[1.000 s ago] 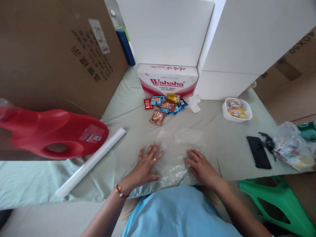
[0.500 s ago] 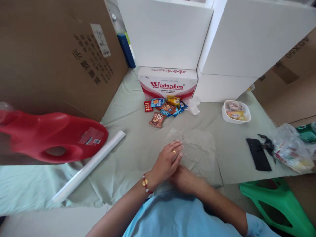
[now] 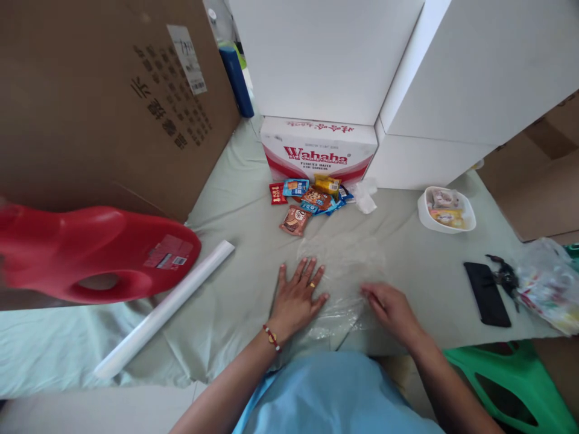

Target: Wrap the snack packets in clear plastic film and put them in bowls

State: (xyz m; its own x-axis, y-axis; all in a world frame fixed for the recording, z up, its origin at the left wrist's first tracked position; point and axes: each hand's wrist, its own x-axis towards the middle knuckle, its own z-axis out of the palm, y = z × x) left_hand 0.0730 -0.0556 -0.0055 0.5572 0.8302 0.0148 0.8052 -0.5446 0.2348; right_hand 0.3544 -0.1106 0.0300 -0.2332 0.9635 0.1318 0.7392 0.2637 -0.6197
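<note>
Evidently, 1 clear plastic sheet (image 3: 348, 262) lies on the cloth (image 3: 246, 283) between the left hand (image 3: 296, 301) and the right hand (image 3: 392, 310), neither plainly nearer; its long axis is too faint to read. The left spreads flat, fingers wide, over its left side; the right curls narrow by its right edge, whether pinching film I cannot tell.
</note>
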